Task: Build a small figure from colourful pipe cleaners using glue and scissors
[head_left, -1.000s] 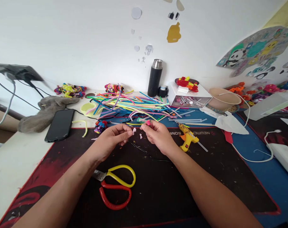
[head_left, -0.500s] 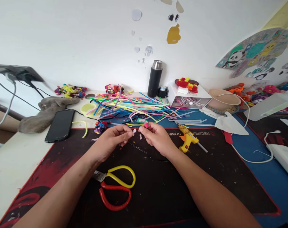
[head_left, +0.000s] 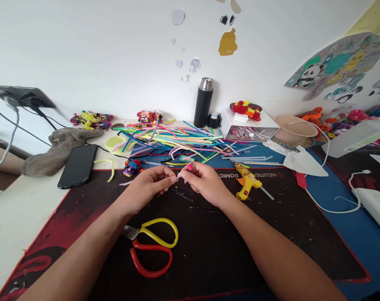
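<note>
My left hand (head_left: 157, 179) is closed in a pinch on a small pale lilac piece (head_left: 178, 177), which looks like a short twisted bit of pipe cleaner. Close against it, my right hand (head_left: 205, 182) has its fingers closed around a small object with a bright pink end (head_left: 189, 167); the rest of that object is mostly hidden. The right thumb and fingertips meet the lilac piece. Scissors (head_left: 158, 231) with one yellow and one red handle lie on the dark desk mat (head_left: 227, 251) below, their blades partly covered by my left forearm.
Behind my hands lies a heap of coloured pipe cleaners (head_left: 174, 140). A yellow glue gun (head_left: 248, 181) rests to the right. A phone (head_left: 77, 166) and a small red-blue figure (head_left: 132, 167) are at left. A black flask (head_left: 204, 104) stands by the wall.
My right hand has moved left and tilted, bringing its fingertips from apart to against the lilac piece. The left hand has kept its pinch almost in place.
</note>
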`<state>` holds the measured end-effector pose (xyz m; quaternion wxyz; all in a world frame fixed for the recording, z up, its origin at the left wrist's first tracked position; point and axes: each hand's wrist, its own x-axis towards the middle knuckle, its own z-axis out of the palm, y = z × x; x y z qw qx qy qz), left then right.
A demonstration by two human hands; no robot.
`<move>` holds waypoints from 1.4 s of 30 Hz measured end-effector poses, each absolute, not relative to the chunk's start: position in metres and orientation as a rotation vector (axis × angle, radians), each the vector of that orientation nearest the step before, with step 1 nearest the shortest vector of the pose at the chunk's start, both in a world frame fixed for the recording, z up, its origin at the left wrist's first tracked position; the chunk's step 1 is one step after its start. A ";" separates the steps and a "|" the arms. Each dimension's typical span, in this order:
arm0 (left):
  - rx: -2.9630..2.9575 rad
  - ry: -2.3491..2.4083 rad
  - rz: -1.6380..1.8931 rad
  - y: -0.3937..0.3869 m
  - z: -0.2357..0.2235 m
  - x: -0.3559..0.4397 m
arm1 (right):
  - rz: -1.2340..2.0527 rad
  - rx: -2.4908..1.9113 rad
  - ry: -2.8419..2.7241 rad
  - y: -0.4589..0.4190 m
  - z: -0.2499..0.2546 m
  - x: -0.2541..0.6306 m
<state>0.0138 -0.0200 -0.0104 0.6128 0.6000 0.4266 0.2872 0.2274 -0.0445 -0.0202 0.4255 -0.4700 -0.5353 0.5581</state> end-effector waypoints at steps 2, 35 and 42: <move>1.383 0.984 0.663 -0.020 -0.010 0.014 | 1.391 -1.177 -1.335 -0.044 -0.020 0.228; 0.885 0.740 0.530 -0.023 -0.010 0.014 | 1.585 -0.986 -1.268 -0.046 -0.016 0.225; 0.942 0.755 0.528 -0.023 -0.013 0.015 | 1.583 -0.979 -1.292 -0.047 -0.014 0.226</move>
